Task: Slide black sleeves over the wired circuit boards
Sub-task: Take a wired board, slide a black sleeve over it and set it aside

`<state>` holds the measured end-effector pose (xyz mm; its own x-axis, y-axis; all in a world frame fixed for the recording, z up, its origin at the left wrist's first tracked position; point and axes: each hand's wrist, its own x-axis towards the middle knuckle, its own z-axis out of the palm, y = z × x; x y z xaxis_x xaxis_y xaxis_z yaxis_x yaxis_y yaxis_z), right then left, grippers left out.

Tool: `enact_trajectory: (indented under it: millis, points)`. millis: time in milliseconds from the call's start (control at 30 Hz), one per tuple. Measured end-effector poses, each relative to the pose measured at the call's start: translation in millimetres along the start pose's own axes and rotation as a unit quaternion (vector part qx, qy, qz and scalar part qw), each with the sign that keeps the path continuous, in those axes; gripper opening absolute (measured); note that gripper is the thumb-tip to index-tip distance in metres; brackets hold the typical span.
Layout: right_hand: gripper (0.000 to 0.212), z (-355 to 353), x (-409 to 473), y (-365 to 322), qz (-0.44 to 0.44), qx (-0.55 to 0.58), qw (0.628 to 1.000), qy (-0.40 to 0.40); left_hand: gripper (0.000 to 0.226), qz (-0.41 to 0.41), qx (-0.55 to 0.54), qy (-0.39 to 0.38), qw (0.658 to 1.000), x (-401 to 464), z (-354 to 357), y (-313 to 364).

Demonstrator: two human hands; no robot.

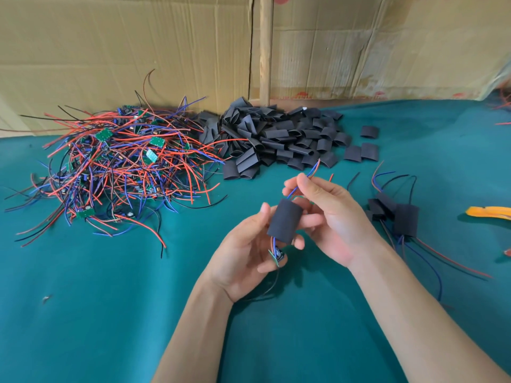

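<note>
Left grip: the left hand [243, 252] holds a black sleeve [284, 221] between thumb and fingers, and curls its lower fingers round a small green board [277, 255] just below the sleeve.
Right grip: the right hand [329, 217] pinches the board's blue and red wires [312, 171] where they come out of the sleeve's top end.
Step in hand: the wires are threaded through the sleeve, but the board is still outside its lower end; it looks as though the sleeve has yet to be drawn down over it.
Done: a small cluster of sleeved boards [395, 214] lies to the right, near the right hand, wires trailing toward the viewer.
Left to do: a big tangled heap of boards [121, 161] with red, blue and black wires lies far left; most of the job seems still ahead.
Sleeve supply: a pile of sleeves [276, 136] lies behind the hands, touching the heap, with a few loose ones at its right.
Surface: a counter [96, 313] covered in green cloth.
Edges: a cardboard wall [138, 45] closes the back, right behind both piles.
Open room: bare cloth lies under and in front of the hands, and to their left.
Right edge: an orange object [489, 212], partly cut off, lies beyond the finished cluster.
</note>
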<state>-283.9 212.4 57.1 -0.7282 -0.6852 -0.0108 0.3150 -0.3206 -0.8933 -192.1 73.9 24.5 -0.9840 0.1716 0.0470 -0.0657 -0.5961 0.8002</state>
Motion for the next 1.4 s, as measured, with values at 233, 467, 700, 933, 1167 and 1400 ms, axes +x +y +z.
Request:
enact_trajectory:
  millis: [233,467,700,933,1167,1400]
  points:
    - [0.026,-3.4,3.0,1.0,-0.030,-0.044,0.995,0.089,0.058,0.017,0.054,0.035,0.998,-0.2,0.8,-1.8]
    - [0.028,-6.6,5.4,0.7,-0.063,-0.053,0.987,0.140,0.049,0.021,0.068,0.047,0.996,1.6,1.9,-1.0]
    - [0.038,-3.3,7.1,5.0,0.031,-0.072,0.989,0.127,0.039,0.079,-0.012,0.132,0.988,3.3,-3.8,1.3]
    - [0.020,12.1,0.8,20.4,0.040,-0.171,0.984,0.014,0.025,0.154,-0.068,0.241,0.956,1.9,-11.0,7.5]
    - [0.009,13.4,3.5,26.2,-0.004,-0.194,0.977,0.085,0.018,0.147,-0.051,0.261,0.953,2.2,-13.1,4.9]
    - [0.012,15.9,4.3,29.8,-0.065,-0.190,0.973,0.114,0.022,0.156,-0.055,0.280,0.946,4.0,-11.8,4.1]
